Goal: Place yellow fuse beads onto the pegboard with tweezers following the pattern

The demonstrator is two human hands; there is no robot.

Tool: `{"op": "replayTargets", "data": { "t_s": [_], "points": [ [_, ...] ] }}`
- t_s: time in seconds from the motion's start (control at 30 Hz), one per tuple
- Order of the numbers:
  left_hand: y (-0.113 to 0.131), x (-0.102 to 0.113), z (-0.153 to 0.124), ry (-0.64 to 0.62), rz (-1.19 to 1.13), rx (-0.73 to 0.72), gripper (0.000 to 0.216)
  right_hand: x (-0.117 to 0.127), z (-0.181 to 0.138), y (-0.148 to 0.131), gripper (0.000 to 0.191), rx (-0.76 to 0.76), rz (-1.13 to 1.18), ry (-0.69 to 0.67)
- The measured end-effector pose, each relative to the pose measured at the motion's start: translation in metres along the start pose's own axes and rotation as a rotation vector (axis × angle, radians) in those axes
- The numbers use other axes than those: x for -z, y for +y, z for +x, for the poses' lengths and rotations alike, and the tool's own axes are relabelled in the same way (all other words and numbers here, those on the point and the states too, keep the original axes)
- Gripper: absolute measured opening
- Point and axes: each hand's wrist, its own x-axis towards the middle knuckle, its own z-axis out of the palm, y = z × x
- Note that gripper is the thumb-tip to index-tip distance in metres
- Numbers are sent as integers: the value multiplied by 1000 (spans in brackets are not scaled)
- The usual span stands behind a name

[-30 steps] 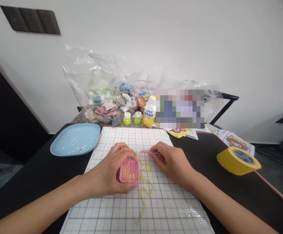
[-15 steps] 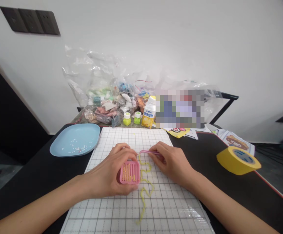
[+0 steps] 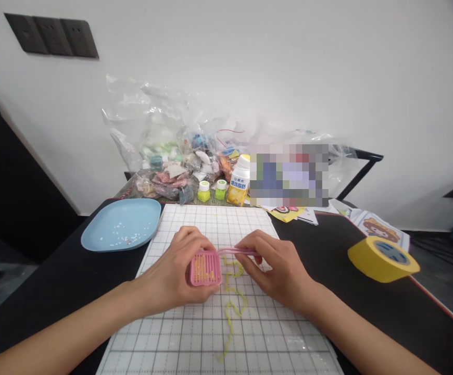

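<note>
My left hand [image 3: 189, 268] is closed round a small pink slotted tray [image 3: 206, 269], tilted so its ridged face shows. Yellow beads sit in several of its slots, mostly on the left side. Pink tweezers [image 3: 234, 250] are pinched in my right hand [image 3: 275, 260], their tips at the tray's upper right corner. Whether a bead is between the tips is too small to tell. Beneath and between the hands, a wavy yellow-green line [image 3: 231, 307] of small beads runs down the white gridded board [image 3: 172, 344].
A light-blue plate [image 3: 93, 229] with scattered white beads lies at the left. Behind the board stand two small jars [image 3: 203, 192] of yellow-green beads, a yogurt bottle [image 3: 239, 182] and bagged materials [image 3: 172, 177]. A yellow tape roll [image 3: 367, 263] and printed cards [image 3: 382, 229] are at the right.
The tweezer tips have moved down and left, from above the bead line to the tray's corner. My left hand has raised the tray slightly and tipped it.
</note>
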Motion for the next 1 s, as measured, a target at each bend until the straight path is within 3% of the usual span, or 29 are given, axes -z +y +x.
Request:
{"op": "replayTargets", "data": {
  "t_s": [0.2,0.43,1.0],
  "points": [
    [0,0,0,-18,-19,8,37,0,0,8,18,-76,-93,-37],
    [2,0,0,-16,-15,21,36,2,1,-3,15,9,78,-109],
    [3,-1,1,-6,0,4,33,-1,1,-8,15,65,115,-191]
  ]
}}
